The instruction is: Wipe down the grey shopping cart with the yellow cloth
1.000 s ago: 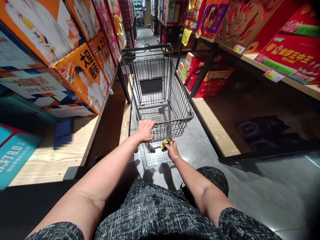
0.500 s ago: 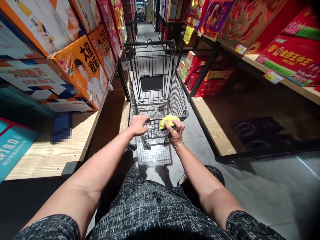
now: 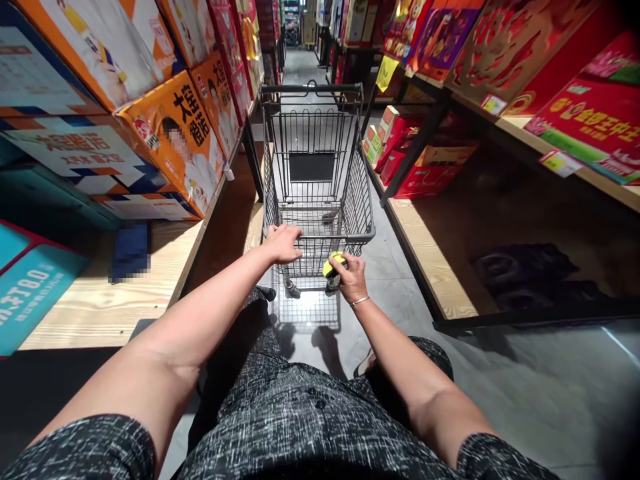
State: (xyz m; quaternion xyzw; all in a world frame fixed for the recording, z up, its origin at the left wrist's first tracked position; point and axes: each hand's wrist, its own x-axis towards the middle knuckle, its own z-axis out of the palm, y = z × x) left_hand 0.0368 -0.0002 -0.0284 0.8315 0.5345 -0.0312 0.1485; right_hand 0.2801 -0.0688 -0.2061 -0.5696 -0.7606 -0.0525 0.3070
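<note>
A dark wire shopping cart (image 3: pixel 320 133) stands in the aisle straight ahead of me, its basket bare. My left hand (image 3: pixel 283 243) is closed over the near top rim of the cart at its left corner. My right hand (image 3: pixel 350 277) is closed on a bunched yellow cloth (image 3: pixel 331 264) and presses it against the cart's near wire wall, below the rim. A thin bracelet sits on my right wrist.
Large orange and white boxes (image 3: pixel 175 140) fill the wooden shelf on the left. Red gift boxes (image 3: pixel 585 120) line the upper right shelf, and smaller red boxes (image 3: pixel 400 157) sit lower down. The grey floor aisle (image 3: pixel 500 387) runs forward between the shelves.
My right hand with the yellow cloth went up to the cart's rim, then came back down onto the near wire wall. My left hand stayed on the rim.
</note>
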